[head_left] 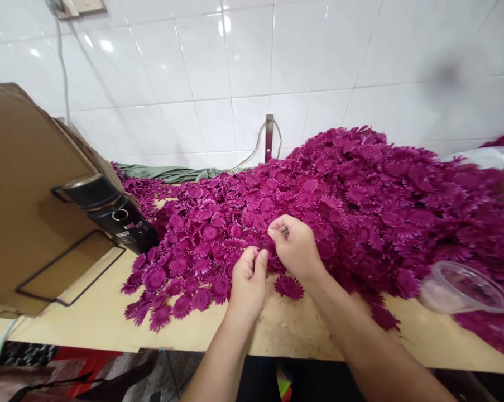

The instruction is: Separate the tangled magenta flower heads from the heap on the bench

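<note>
My left hand (248, 279) is closed in a pinch, thumb against the fingers, over the near edge of a heap of magenta artificial flowers (306, 195). A bit of magenta shows at its fingertips, but whether it is a held flower or the heap behind is unclear. Just right of it and slightly higher, my right hand (296, 245) has its fingers curled and pinched together. Something small and dark shows within its curled fingers, too small to name. One loose flower head (289, 286) lies on the tabletop (285, 329) below the hands.
At left, a black vacuum bottle (109, 212) leans by a cardboard box (29, 206) and a black wire stand (71, 273). A clear plastic tub (465, 287) sits among flowers at right. Behind are green cloth (163, 172), a metal bracket (269, 137) and a tiled wall (218, 72).
</note>
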Tool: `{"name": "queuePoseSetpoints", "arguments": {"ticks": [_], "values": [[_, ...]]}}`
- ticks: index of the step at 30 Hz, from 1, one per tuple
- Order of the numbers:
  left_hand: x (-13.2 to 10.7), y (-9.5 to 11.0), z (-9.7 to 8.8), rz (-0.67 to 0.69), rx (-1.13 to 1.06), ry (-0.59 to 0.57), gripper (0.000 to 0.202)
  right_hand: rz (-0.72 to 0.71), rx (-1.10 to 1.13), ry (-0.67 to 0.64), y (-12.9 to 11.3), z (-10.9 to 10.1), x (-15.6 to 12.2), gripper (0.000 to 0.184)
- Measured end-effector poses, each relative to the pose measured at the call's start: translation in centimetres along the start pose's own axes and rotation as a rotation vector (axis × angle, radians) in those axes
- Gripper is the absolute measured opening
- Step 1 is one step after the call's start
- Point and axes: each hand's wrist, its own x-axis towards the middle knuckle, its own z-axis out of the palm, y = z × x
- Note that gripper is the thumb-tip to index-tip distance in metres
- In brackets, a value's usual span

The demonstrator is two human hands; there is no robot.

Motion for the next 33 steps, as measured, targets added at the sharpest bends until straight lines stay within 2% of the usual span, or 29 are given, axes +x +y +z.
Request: {"name": "queuePoseSetpoints", "arguments": {"ticks": [2, 3, 5, 7, 10, 11, 14, 19, 22, 24, 27, 30, 33], "values": [[-1.2, -0.1, -0.7, 0.010, 0.020, -0.038, 0.034, 0.003, -0.130, 0.181, 1.3, -0.9, 1.5, 0.013], [-1.8, -0.3, -1.1, 0.018, 0.037, -0.078, 0.033, 0.058, -0.197, 0.271, 2.1, -1.7, 2.3, 0.012], [-2.4, -0.7, -1.7, 0.006, 0.025, -0.113, 0.032, 0.099, -0.237, 0.314, 3.4, -3.3, 3.5, 0.008], [-2.2, -0.9, -2.0, -0.060, -0.033, -0.107, 0.028, 0.070, -0.250, 0.241, 3.9, -4.3, 3.9, 0.009], [-0.5, -0.8, -1.6, -0.039, -0.076, -0.116, 0.022, -0.075, -0.237, 0.093, 2.8, -4.2, 2.7, 0.034], [0.0, -0.7, -1.4, -0.021, -0.079, -0.114, 0.021, -0.126, -0.229, 0.057, 2.1, -3.9, 1.9, 0.037], [1.2, -0.8, -0.6, -0.061, -0.122, -0.095, 0.022, -0.190, -0.133, -0.073, 0.2, -3.2, -0.9, 0.024], [1.5, -1.9, -0.2, -0.126, -0.188, -0.099, 0.035, -0.028, 0.017, -0.319, -0.8, -2.8, -4.3, 0.011], [1.5, -2.0, 0.0, -0.156, -0.187, -0.093, 0.042, 0.104, 0.137, -0.463, -0.6, -2.5, -4.5, 0.002], [1.4, -1.9, 0.1, -0.149, -0.163, -0.102, 0.044, 0.134, 0.175, -0.521, -0.3, -2.2, -4.3, 0.004], [1.0, -1.7, 0.0, -0.101, -0.081, -0.146, 0.043, 0.067, 0.072, -0.455, 0.1, -2.1, -3.9, 0.011], [0.7, -1.4, -0.1, -0.042, -0.003, -0.182, 0.038, -0.046, -0.094, -0.239, 0.3, -2.0, -3.5, 0.015], [1.0, -1.2, 0.0, 0.017, 0.020, -0.115, 0.033, -0.120, -0.178, -0.086, -0.1, -1.1, -3.0, 0.017]]}}
